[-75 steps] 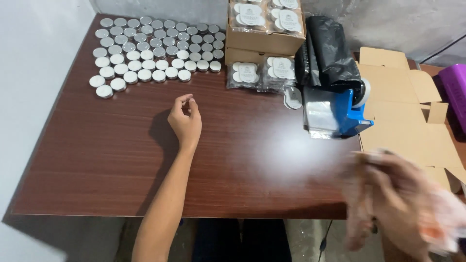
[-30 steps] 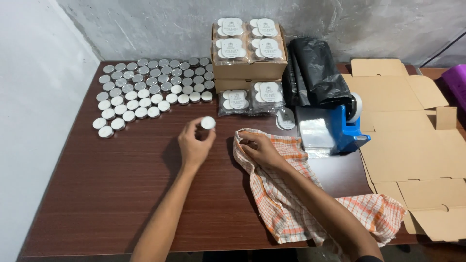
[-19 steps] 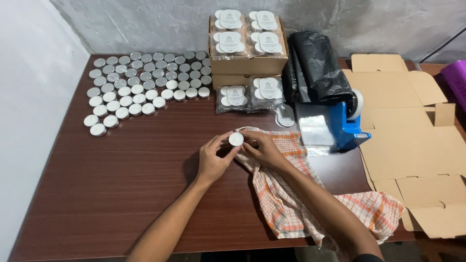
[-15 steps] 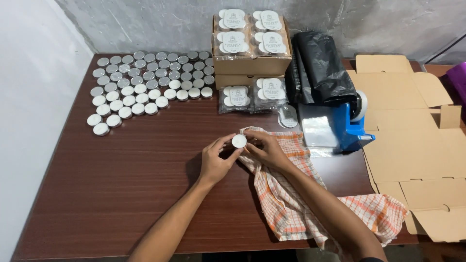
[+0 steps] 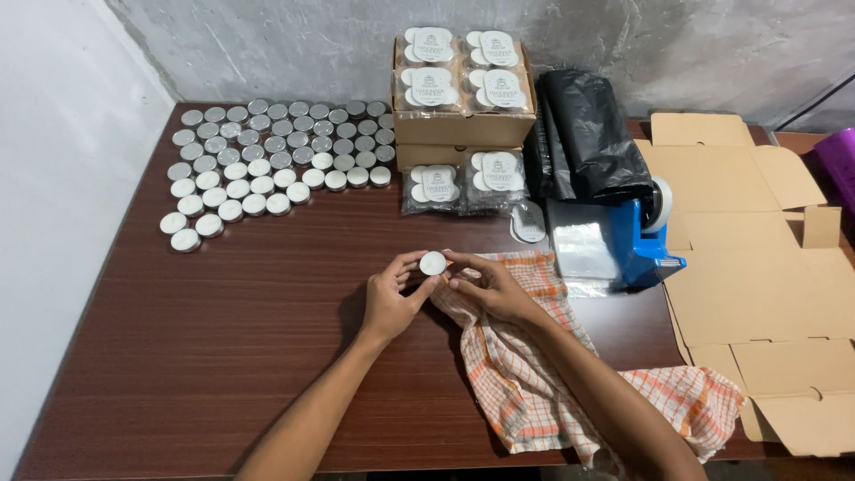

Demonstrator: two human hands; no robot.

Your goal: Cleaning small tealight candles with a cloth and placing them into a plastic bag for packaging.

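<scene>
Since 2.5 s ago the left hand (image 5: 392, 298) has left the bare tabletop and come in toward the middle with a small round tin (image 5: 433, 263), and the right hand (image 5: 491, 287), then a blur at the table's edge, has come up to meet it. A checked orange-and-white cloth (image 5: 534, 383), not on the table back then, now lies spread under the right hand and forearm.

Both hands hold the tin between them just above the dark brown wooden table (image 5: 223, 338). The left thumb and fingers curl around its left side, pinching it; the right fingertips touch its right edge and are bunched close together over the cloth. The tin's pale lid faces the camera.

At the far left of the table many like tins (image 5: 276, 160) stand in close rows. Behind the hands, a brown carton (image 5: 463, 129) carries 4 clear packs of tins, and 2 more packs (image 5: 463, 183) lean on the table in front of it. To the right sit a black plastic bag (image 5: 588, 142) and a blue tape dispenser (image 5: 619, 240). Flattened cardboard boxes (image 5: 757, 258) cover the right end of the table.
</scene>
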